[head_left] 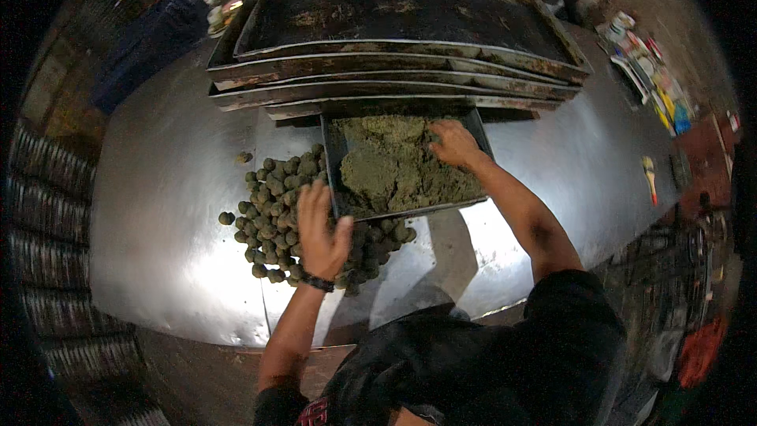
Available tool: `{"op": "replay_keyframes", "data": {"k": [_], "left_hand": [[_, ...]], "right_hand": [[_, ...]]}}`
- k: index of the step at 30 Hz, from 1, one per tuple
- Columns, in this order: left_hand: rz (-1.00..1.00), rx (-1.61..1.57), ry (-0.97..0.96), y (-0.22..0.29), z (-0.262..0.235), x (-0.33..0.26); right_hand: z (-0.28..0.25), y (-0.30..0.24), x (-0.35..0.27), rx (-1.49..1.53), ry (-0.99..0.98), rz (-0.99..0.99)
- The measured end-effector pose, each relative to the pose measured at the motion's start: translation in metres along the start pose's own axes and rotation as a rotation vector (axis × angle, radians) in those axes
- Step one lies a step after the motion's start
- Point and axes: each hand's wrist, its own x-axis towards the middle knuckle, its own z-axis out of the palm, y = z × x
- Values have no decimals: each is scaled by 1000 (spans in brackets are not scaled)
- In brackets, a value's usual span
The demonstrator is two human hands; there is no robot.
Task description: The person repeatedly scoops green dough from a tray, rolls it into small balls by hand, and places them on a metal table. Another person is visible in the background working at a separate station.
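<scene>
Head view: crumbly greenish mass (382, 170) in a dark tray (334, 154).

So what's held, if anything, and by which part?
The left grip looks empty, spread over dark balls; the right grip is at crumbly mixture in the smaller tray; whether it holds any cannot be told.

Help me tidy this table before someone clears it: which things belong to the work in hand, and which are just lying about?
In use:
- greenish-brown mix, with the right hand at it
- small tray holding it
- dark balls, under the left hand

Apparently just lying about:
- large stacked trays
- brush
- dark cloth
</scene>
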Motion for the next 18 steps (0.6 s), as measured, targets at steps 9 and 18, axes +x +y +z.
{"op": "replay_keyframes", "data": {"k": [9, 18], "left_hand": [[78, 360, -198, 56, 140, 38], [26, 407, -265, 64, 144, 36]], "right_hand": [[22, 15, 39, 8, 4, -481], [24, -7, 50, -265, -97, -425]]}}
